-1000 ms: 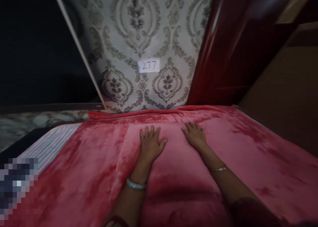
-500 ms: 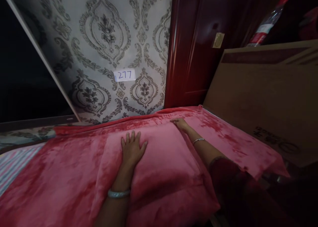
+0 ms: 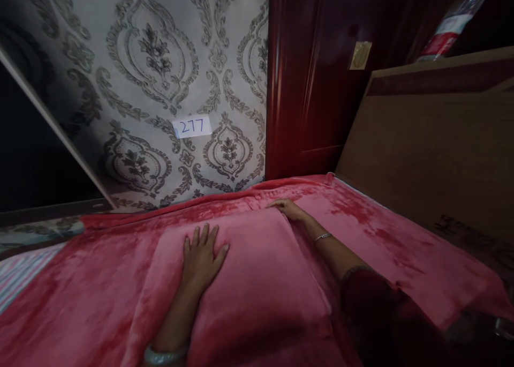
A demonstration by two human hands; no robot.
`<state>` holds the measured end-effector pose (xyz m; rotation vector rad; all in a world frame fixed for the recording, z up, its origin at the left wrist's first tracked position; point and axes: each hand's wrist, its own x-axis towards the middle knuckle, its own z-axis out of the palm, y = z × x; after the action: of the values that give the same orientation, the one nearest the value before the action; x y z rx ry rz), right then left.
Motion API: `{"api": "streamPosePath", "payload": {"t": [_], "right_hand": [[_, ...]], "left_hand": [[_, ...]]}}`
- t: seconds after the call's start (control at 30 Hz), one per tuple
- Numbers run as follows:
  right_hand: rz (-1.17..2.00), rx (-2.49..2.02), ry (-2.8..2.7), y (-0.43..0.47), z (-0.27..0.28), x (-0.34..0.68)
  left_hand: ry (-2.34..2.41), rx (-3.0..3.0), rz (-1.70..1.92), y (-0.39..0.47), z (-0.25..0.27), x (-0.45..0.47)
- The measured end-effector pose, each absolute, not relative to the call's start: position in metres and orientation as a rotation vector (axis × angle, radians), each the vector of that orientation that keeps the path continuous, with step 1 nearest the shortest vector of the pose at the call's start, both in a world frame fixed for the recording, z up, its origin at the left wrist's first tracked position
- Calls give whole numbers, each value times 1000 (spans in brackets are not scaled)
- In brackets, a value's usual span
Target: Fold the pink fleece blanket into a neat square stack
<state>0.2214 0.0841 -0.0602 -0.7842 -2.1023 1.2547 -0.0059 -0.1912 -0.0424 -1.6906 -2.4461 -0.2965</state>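
Note:
A pink-red plush blanket (image 3: 249, 265) lies spread over a flat surface, with a raised, folded layer in its middle. My left hand (image 3: 201, 260) rests flat on this layer's left part, palm down and fingers spread. At the layer's far right corner is my right hand (image 3: 288, 209), its fingers bent together over the blanket's edge; their tips are partly hidden. A pale bangle is on the left wrist and a thin silver bracelet (image 3: 322, 237) on the right one.
Patterned wallpaper with a paper label (image 3: 193, 126) reading 277 stands behind the blanket. A dark red wooden panel (image 3: 297, 88) and a large cardboard box (image 3: 433, 152) are at right, a plastic bottle (image 3: 445, 32) above the box. A dark screen (image 3: 40, 152) stands left, near striped cloth (image 3: 26, 270).
The view has shifted slightly. My left hand stays flat on the folded layer and my right hand stays at its far corner, fingers a little more bent. The near folds look smoother.

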Motion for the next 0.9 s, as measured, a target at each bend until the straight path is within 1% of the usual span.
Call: {"api": "streamPosePath", "payload": {"t": [0.2, 0.4, 0.53, 0.63, 0.7, 0.83, 0.9], "right_hand": [[1325, -709, -2060, 81, -76, 221], [1176, -781, -1841, 80, -97, 219], [1142, -817, -1793, 78, -100, 225], [1167, -818, -1797, 74, -98, 230], [1201, -798, -1814, 70, -98, 233], [1219, -829, -1816, 71, -103, 239], [1233, -853, -1808, 73, -107, 239]], "left_hand": [[-2446, -1683, -282, -191, -43, -8], [-2419, -1694, -297, -189, -48, -9], [-2424, -1690, -456, -192, -46, -11], [-2427, -1610, -692, -205, -33, -27], [-2440, -1484, -917, -220, -19, -47], [-2710, -1118, -1661, -254, -2, -94], [-2823, -1021, -1919, -266, -2, -110]]}}
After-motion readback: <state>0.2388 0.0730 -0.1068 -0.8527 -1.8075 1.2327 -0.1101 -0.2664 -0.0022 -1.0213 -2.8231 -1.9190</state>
